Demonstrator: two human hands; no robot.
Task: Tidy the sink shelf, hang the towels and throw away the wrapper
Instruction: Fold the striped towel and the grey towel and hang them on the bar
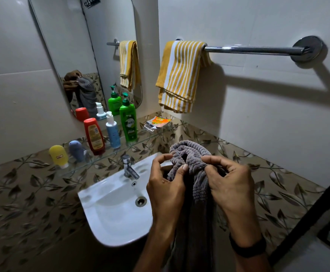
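Left hand [165,186] and right hand [230,185] both gripping bunched grey towel [191,154] near sink [109,209]; striped towel [181,75] draped over rail [256,50].

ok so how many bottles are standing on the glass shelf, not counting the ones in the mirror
5, in a row: a yellow bottle at the left end, then a grey bottle, a red bottle, a white and blue pump bottle, and a green pump bottle nearest the wrapper.

Left of centre in the frame, the tall green pump bottle [128,122] is showing "Vatika" on its label, while the other labels are staying too blurred to read.
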